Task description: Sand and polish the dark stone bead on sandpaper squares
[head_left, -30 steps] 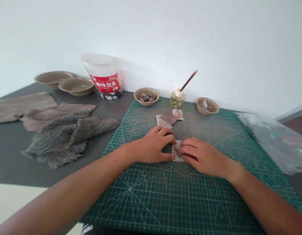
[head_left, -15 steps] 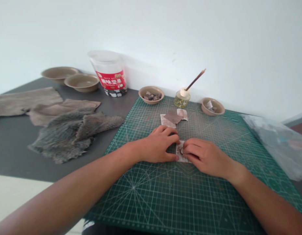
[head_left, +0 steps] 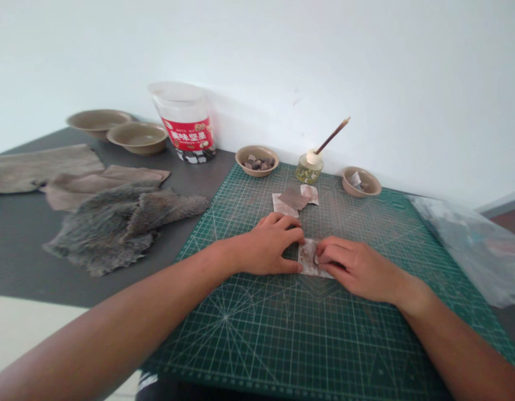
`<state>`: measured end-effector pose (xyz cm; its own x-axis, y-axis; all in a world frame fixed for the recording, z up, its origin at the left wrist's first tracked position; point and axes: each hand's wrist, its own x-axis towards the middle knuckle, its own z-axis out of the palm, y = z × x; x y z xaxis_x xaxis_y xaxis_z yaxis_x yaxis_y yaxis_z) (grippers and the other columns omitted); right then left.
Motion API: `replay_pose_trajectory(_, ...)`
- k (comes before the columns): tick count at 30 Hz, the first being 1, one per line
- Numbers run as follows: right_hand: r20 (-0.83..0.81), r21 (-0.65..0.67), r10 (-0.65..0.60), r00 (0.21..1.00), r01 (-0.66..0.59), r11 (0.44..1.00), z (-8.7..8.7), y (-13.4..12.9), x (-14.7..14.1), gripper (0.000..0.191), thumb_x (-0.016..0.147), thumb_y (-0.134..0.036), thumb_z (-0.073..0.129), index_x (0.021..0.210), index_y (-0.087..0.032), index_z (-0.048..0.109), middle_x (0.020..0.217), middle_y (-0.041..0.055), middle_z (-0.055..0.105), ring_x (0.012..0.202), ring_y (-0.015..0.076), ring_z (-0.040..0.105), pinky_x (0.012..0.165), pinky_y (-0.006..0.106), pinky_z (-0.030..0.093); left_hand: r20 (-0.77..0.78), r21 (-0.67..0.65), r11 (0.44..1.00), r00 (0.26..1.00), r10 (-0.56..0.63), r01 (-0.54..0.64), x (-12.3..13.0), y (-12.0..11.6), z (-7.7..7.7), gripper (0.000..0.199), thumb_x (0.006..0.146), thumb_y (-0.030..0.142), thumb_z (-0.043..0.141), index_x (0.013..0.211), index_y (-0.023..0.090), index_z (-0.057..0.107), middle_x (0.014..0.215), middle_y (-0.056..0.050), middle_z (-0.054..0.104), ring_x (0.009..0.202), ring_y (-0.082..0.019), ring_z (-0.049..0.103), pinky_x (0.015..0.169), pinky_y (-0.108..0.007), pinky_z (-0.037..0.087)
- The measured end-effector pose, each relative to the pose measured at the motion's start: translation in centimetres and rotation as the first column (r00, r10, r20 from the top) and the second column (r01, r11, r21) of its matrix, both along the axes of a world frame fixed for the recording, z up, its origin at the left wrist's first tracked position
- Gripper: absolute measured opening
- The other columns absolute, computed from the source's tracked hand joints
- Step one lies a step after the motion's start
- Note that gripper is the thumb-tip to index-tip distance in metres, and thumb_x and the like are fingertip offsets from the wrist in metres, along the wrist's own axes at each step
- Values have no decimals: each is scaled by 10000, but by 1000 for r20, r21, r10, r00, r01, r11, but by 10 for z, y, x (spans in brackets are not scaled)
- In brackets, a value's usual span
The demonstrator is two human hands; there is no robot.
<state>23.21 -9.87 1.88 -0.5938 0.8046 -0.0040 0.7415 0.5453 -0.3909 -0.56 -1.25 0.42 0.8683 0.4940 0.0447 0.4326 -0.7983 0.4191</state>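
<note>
A small, stained whitish square of what looks like sandpaper (head_left: 307, 257) lies flat on the green cutting mat (head_left: 257, 328). My left hand (head_left: 272, 245) holds down its left edge, thumb and forefinger spread along it. On the right part of the square, my right hand (head_left: 349, 264) pinches a small stone (head_left: 316, 259), mostly hidden behind the fingertips. Beyond my hands lie more loose squares, two whitish and one brown square (head_left: 294, 198). A tan bowl (head_left: 256, 170) of small dark stones stands at the mat's back edge.
Behind are a glass bottle (head_left: 309, 169) with a brush-like stick and another small bowl (head_left: 361, 189) with bits inside. Grey furry cloth (head_left: 102, 228), brown cloths (head_left: 102, 186), two bowls (head_left: 140, 146) and a plastic tub (head_left: 186, 125) sit left. A clear plastic bag (head_left: 470, 250) lies right.
My right hand has shifted slightly to the right across the square with the stone, uncovering more of its surface. My left hand stays at the left edge.
</note>
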Motion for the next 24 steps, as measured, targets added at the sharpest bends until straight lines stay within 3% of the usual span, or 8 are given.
replay_pose_trajectory(3, 1, 8, 56, 998, -56, 998, -2, -1, -4, 116, 1005, -201, 526, 949, -205, 627, 1031, 37, 667, 889, 168, 642, 795, 308, 507, -3, -2, 1000, 1000, -7, 7, 0, 0, 1, 448, 828, 520, 724, 1187, 270, 626, 1400, -59, 504, 1307, -332, 420, 1111, -519, 357)
replay_pose_trajectory(6, 36, 94, -14, 999, 10, 996, -2, 3, -7, 128, 1007, -195, 507, 969, -189, 629, 1053, 64, 667, 912, 194, 645, 800, 337, 504, 1, 6, 1000, 1000, -6, 6, 1, 0, 1, 447, 824, 526, 726, 1172, 264, 630, 1400, -64, 501, 1306, -334, 418, 1111, -515, 356)
replay_pose_trajectory(9, 45, 78, -64, 997, 61, 995, 0, 5, -4, 127, 1006, -190, 499, 962, -189, 618, 1064, 71, 666, 913, 194, 648, 807, 341, 505, 3, -2, 1000, 1000, 9, -9, 0, 0, 0, 463, 827, 525, 723, 1203, 275, 622, 1407, -62, 495, 1307, -339, 414, 1106, -518, 360)
replay_pose_trajectory(14, 49, 56, 26, 998, -29, 998, -2, 0, -7, 135, 1005, -175, 489, 945, -197, 608, 1034, 60, 668, 882, 184, 642, 774, 326, 500, 0, -13, 1000, 1000, -10, 10, 0, 0, 1, 458, 824, 533, 725, 1179, 261, 626, 1407, -64, 498, 1320, -338, 408, 1115, -524, 353)
replay_pose_trajectory(19, 31, 70, -126, 992, 123, 990, -2, 2, -4, 108, 1012, -201, 495, 965, -198, 592, 1071, 64, 655, 921, 194, 642, 829, 350, 505, -11, -4, 1000, 1000, 10, -10, 0, -1, 1, 456, 835, 525, 715, 1204, 277, 617, 1413, -58, 491, 1318, -332, 408, 1113, -513, 353)
replay_pose_trajectory(24, 23, -24, 7, 1000, -6, 1000, 1, -2, -7, 110, 1008, -200, 505, 961, -211, 604, 1033, 49, 658, 894, 182, 644, 802, 328, 517, -7, -2, 1000, 1000, -4, 4, 0, -1, 0, 474, 829, 537, 717, 1208, 270, 615, 1425, -63, 488, 1330, -336, 405, 1117, -518, 352)
